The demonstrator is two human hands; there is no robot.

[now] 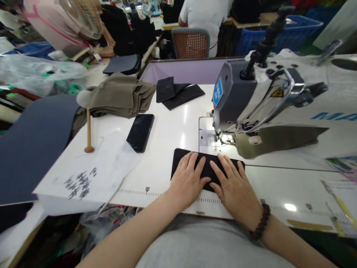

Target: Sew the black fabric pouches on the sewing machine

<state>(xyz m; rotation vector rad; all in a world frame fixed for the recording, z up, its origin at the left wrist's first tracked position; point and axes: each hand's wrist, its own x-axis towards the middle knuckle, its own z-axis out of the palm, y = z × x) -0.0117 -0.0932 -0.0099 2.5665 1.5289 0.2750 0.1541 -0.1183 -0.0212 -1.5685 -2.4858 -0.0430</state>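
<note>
A black fabric piece (208, 172) lies flat near the front edge of the white sewing table (173, 130). My left hand (188, 180) rests on its left part, fingers spread and palm down. On its right part lies my right hand (234, 186), fingers also spread, a dark beaded bracelet at the wrist. The two thumbs are close together. Just beyond the fabric is the presser foot (229, 139) of the sewing machine (237, 93), with an olive fabric piece (279, 139) to its right.
A black phone (140, 133), a paper with handwriting (92, 171) and a wooden-handled tool (89, 134) lie to the left. Behind them is a stack of olive fabric (119, 95). Folded black pieces (181, 93) sit at the back. Other people work beyond the table.
</note>
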